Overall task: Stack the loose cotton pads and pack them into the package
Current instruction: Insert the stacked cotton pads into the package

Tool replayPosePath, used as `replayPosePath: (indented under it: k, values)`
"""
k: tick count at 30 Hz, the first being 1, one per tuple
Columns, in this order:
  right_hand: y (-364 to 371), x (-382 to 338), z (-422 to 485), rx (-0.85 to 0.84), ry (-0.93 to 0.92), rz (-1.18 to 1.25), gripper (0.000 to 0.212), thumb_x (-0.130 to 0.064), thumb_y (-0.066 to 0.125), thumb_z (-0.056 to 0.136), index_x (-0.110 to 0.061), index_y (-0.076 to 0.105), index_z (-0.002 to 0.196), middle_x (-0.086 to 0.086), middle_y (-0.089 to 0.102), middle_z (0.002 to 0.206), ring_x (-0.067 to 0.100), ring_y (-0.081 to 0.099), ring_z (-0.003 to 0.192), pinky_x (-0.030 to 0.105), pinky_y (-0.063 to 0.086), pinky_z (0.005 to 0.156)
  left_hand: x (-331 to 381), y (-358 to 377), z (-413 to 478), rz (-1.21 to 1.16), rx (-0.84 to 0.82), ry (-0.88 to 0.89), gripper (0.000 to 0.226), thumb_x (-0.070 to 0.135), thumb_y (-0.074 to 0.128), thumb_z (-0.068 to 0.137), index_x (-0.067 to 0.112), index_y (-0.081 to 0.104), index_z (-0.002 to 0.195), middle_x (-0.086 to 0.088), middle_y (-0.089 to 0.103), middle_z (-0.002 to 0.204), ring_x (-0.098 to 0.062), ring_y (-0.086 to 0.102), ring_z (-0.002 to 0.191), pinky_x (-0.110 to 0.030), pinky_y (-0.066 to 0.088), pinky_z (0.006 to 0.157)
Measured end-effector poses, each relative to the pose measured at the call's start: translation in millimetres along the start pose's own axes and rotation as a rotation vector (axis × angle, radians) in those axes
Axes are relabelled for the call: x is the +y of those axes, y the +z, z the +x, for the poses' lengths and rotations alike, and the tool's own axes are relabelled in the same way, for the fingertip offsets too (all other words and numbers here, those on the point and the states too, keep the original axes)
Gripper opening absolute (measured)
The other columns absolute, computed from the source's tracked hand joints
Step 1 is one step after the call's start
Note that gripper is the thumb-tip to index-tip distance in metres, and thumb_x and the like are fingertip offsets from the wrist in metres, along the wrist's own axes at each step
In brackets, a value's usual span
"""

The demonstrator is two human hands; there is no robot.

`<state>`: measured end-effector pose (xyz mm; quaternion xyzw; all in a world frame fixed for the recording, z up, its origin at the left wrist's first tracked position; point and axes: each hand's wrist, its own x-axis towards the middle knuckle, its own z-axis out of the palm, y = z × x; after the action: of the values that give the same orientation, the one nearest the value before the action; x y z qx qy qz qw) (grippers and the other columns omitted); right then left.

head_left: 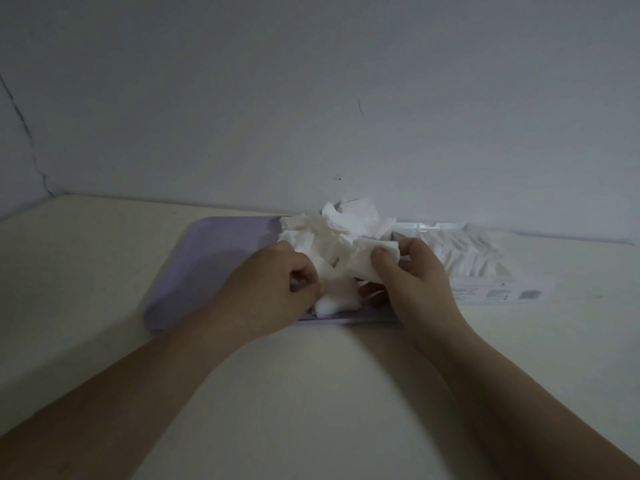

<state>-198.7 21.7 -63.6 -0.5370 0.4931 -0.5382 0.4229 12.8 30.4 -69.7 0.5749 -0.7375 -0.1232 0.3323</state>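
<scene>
On the cream table (311,393), a lilac tray (214,251); both hands, left hand (273,289) and right hand (412,271), pinch crumpled cotton pads (332,237). Tugging could tear them, far from the package (478,265) at right.

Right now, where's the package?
Head view, right side: the package lies on the table against the wall, just right of the lavender tray and the right hand.

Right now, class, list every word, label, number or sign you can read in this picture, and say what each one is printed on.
Nothing can be read.
White label on the near face of the clear package: faint lines of print and two grey square marks, too small and blurred to read.
Lilac tray, cotton pads, table and wall: no text visible.
</scene>
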Motion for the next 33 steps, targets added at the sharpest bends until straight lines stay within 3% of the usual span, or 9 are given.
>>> replayPosePath:
  k: [4, 8, 12, 15, 19, 22, 28, 30, 33]
  values:
    - [0.9, 2.1, -2.4, -0.039, -0.028, -0.055, 0.013, -0.021, 0.06, 0.1, -0.014, 0.057, 0.11, 0.014, 0.078, 0.087, 0.028, 0.077, 0.068, 0.045, 0.064, 0.067, 2.1, 0.3, 0.5, 0.09, 0.078, 0.077, 0.027, 0.046, 0.081, 0.08, 0.028, 0.063, 0.07, 0.013, 0.056, 0.079, -0.002, 0.057, 0.069, -0.02, 0.04, 0.061]
    - [3.2, 5.9, -1.6, -0.06, -0.071, -0.089, 0.012, -0.027, 0.063, 0.098, -0.021, 0.058, 0.107, 0.011, 0.077, 0.087, 0.026, 0.075, 0.069, 0.042, 0.06, 0.064, 8.3, 13.7, -3.3, 0.011, -0.103, 0.144, 0.016, 0.042, 0.078, 0.084, 0.028, 0.071, 0.081, 0.01, 0.058, 0.081, -0.004, 0.057, 0.07, -0.025, 0.045, 0.066]
    - [2.6, 10.3, 2.4, 0.039, -0.109, -0.174, 0.022, -0.042, 0.063, 0.089, -0.025, 0.06, 0.104, 0.004, 0.074, 0.094, 0.023, 0.072, 0.086, 0.053, 0.06, 0.079, 5.8, 7.6, -0.7, 0.048, -0.081, 0.081, 0.039, 0.064, 0.063, 0.082, 0.026, 0.071, 0.074, 0.006, 0.06, 0.077, -0.008, 0.059, 0.067, -0.037, 0.052, 0.065]
    - [0.7, 10.4, 5.8, 0.088, -0.136, -0.261, 0.016, -0.034, 0.062, 0.096, -0.02, 0.058, 0.103, 0.005, 0.071, 0.094, 0.024, 0.07, 0.089, 0.054, 0.058, 0.085, 6.2, 2.8, 1.0, 0.16, -0.023, 0.03, 0.061, 0.064, 0.055, 0.091, 0.011, 0.057, 0.06, -0.003, 0.057, 0.066, -0.017, 0.056, 0.059, -0.048, 0.05, 0.063]
    - [2.7, 10.2, 4.2, 0.005, -0.115, -0.264, 0.016, -0.032, 0.061, 0.1, -0.021, 0.057, 0.111, -0.002, 0.073, 0.099, 0.014, 0.071, 0.093, 0.048, 0.058, 0.089, 6.1, 5.7, 0.3, 0.107, 0.007, -0.1, 0.059, 0.076, 0.061, 0.077, 0.019, 0.064, 0.065, 0.002, 0.064, 0.069, -0.012, 0.061, 0.062, -0.044, 0.055, 0.065]
    - [5.8, 10.7, 1.0, -0.087, -0.103, -0.186, 0.022, -0.04, 0.062, 0.095, -0.029, 0.058, 0.113, -0.003, 0.076, 0.101, 0.016, 0.074, 0.097, 0.052, 0.06, 0.09, 7.7, 6.4, 0.4, 0.069, 0.039, -0.177, 0.064, 0.083, 0.059, 0.07, 0.019, 0.061, 0.062, 0.004, 0.063, 0.067, -0.012, 0.06, 0.061, -0.042, 0.053, 0.062]
    - [8.8, 11.2, -0.3, -0.183, -0.013, -0.009, 0.018, -0.029, 0.06, 0.103, -0.02, 0.055, 0.117, 0.011, 0.078, 0.098, 0.031, 0.079, 0.085, 0.053, 0.064, 0.08, 6.8, 4.8, 1.7, -0.248, -0.022, -0.314, 0.031, 0.051, 0.079, 0.078, 0.021, 0.07, 0.076, 0.011, 0.068, 0.061, -0.001, 0.059, 0.052, -0.02, 0.045, 0.052]
    - [8.3, 8.6, -0.5, -0.162, 0.008, 0.059, 0.019, -0.023, 0.057, 0.105, -0.014, 0.053, 0.121, 0.014, 0.079, 0.096, 0.032, 0.079, 0.081, 0.047, 0.064, 0.073, 5.9, 6.0, 2.8, -0.345, 0.003, -0.323, 0.023, 0.037, 0.081, 0.08, 0.017, 0.07, 0.077, 0.008, 0.064, 0.06, -0.006, 0.058, 0.054, -0.023, 0.045, 0.056]
    - [6.6, 9.9, 1.8, -0.081, 0.012, 0.076, 0.014, -0.02, 0.057, 0.104, -0.014, 0.056, 0.117, 0.011, 0.076, 0.107, 0.029, 0.078, 0.092, 0.049, 0.065, 0.078, 5.4, 4.7, 5.3, -0.447, 0.106, -0.309, 0.014, 0.026, 0.083, 0.08, 0.018, 0.073, 0.076, 0.007, 0.063, 0.062, -0.008, 0.055, 0.056, -0.024, 0.046, 0.059]
